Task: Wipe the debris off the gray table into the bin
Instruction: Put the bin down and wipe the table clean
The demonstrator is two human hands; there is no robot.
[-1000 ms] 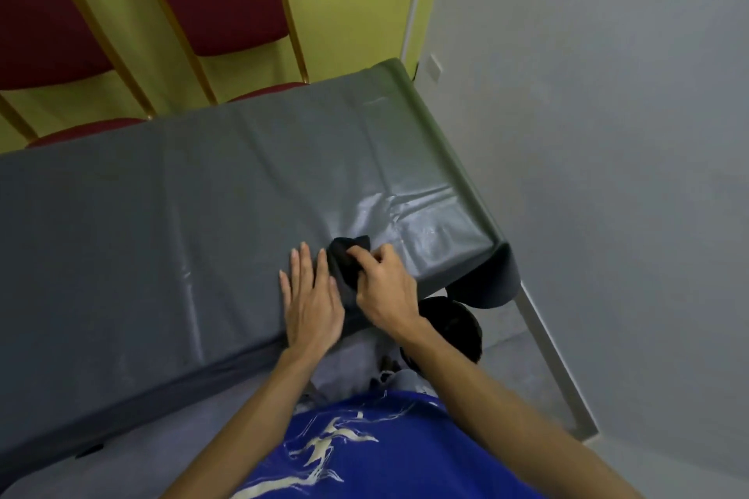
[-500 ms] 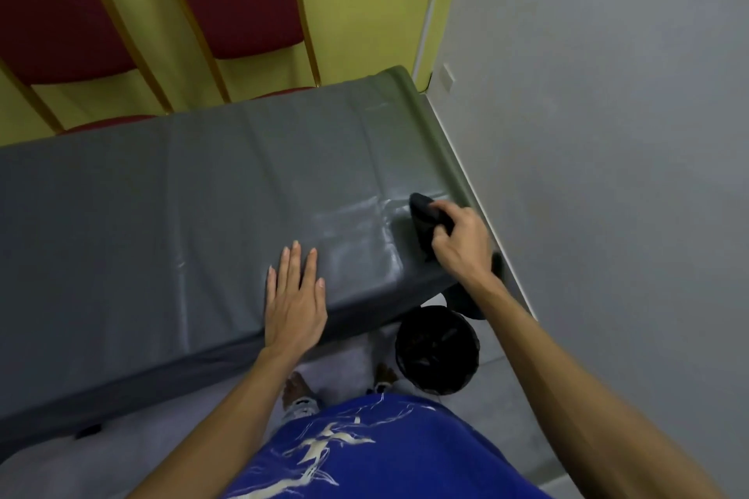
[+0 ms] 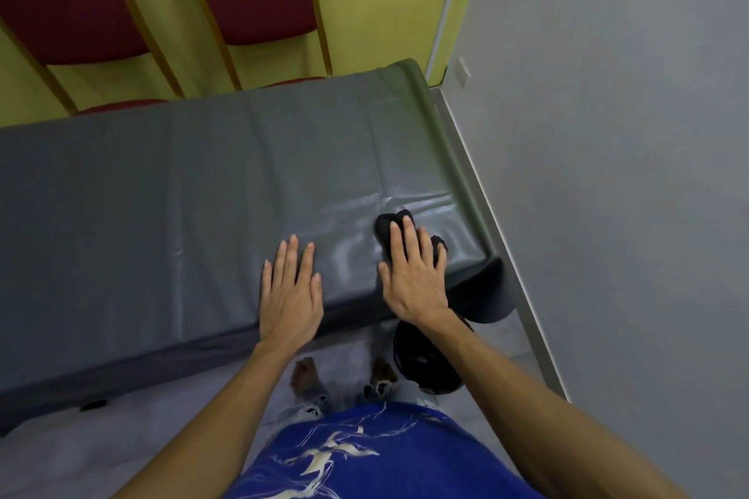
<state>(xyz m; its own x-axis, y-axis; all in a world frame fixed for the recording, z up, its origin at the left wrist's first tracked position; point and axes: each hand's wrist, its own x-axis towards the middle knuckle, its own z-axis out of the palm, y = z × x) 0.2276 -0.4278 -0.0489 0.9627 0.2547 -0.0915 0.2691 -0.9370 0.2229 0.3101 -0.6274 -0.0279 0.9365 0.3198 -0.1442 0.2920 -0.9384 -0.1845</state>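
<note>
1. Fingers [image 3: 409, 243] of the right hand [image 3: 413, 275]: extended and lying close together, pressed flat on top of a black cloth [image 3: 385, 227]; they bear down on it, not clamped around it.
2. Fingers [image 3: 289, 259] of the left hand [image 3: 289, 296]: extended, slightly spread, palm down on the bare surface; holding nothing.
3. Black cloth: bunched, showing beyond the right fingertips and at the little-finger side; lies on the table near its right front corner.
4. Gray table [image 3: 162, 194]: covered in smooth, creased sheeting with a glossy patch around the cloth. Both hands rest near the front edge, the left one beside the right, apart from it.
5. Debris: none can be made out on the surface; too small to tell, or hidden under the cloth.
6. Bin [image 3: 421, 361]: black, on the floor below the front edge, partly hidden by the right forearm; sits just under the cloth's corner.
7. Bare feet [image 3: 304, 373]: on the floor just left of the bin.
8. Risks, as judgement: a sweep angled toward the side edge would drop debris on the floor beside the bin; light pressure could leave crumbs in the creases; the sheeting may ruck if the left hand lifts.
</note>
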